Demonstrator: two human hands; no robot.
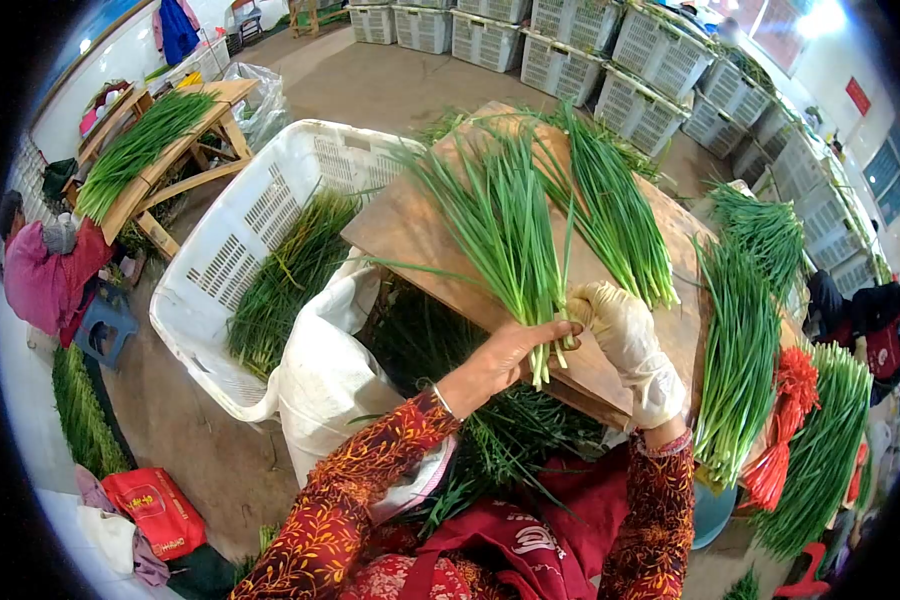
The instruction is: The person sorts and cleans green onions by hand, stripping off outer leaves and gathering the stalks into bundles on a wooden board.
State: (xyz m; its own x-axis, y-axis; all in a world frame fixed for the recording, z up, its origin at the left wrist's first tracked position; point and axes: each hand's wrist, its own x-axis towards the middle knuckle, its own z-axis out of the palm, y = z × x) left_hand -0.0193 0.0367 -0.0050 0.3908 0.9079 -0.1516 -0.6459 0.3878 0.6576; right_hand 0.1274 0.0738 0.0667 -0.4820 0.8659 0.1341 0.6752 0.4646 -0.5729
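Note:
My bare left hand [505, 362] is wrapped round the lower stalks of a bunch of green chives [510, 235], its thumb across the pale ends. The leaves fan out over a tilted wooden board [410, 225]. My right hand [625, 345], in a whitish glove, has its fingers curled and closed at the right side of those stalks, close to my left thumb. Its fingertips are partly hidden. Just beyond it, a second bunch of chives [615, 215] lies on the board, apart from both hands.
A white crate [195, 330] of loose leaves stands left, a white sack [320, 385] beside it. More chives [740, 350] and red ties [785, 430] lie right. A person [55, 265] sits by a wooden bench [135, 200] at left. Stacked crates [560, 70] line the back.

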